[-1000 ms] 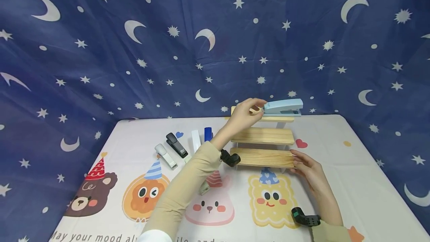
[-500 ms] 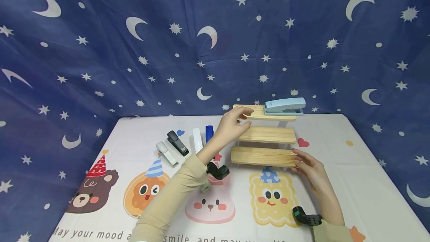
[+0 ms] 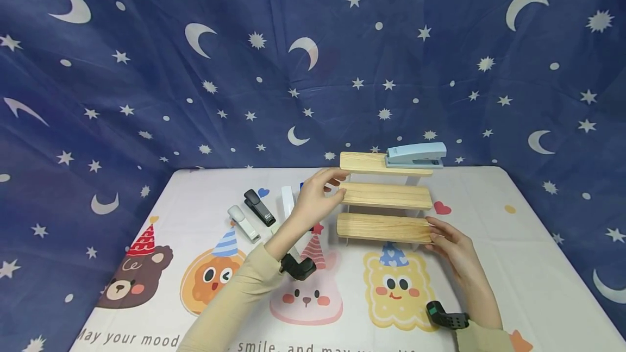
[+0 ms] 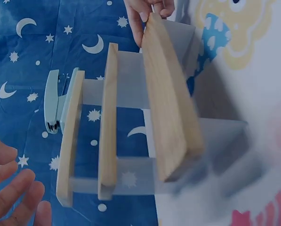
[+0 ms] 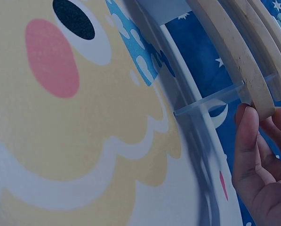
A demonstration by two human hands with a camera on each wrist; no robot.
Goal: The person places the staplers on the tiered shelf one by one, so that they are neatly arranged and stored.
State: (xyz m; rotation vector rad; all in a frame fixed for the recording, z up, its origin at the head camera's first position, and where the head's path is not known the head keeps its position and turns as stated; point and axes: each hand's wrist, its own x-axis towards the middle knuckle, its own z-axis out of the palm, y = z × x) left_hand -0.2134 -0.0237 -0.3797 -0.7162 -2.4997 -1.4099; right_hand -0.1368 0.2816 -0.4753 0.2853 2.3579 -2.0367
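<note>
A three-tier wooden display rack [image 3: 386,196] with clear supports stands toward the right of the table. On the right part of its top shelf rests a light blue stapler [image 3: 415,155], also visible in the left wrist view. My left hand [image 3: 317,195] is beside the rack's left end, fingers loosely bent and holding nothing; in the left wrist view its fingers [image 4: 18,197] are apart from the shelves. My right hand [image 3: 454,247] pinches the right end of the bottom shelf [image 3: 383,227], thumb below and fingers behind, as the right wrist view shows.
Left of the rack lie a grey-white stapler [image 3: 243,224], a black stapler [image 3: 260,208] and a white stapler [image 3: 288,200]. A blue item is mostly hidden behind my left hand. The white tablecloth [image 3: 518,265] carries cartoon prints; a dark blue starry curtain [image 3: 235,58] hangs behind.
My left hand has let go of the light blue stapler on the top shelf and moved left and down to the rack's left end. The right hand stays at the bottom shelf.
</note>
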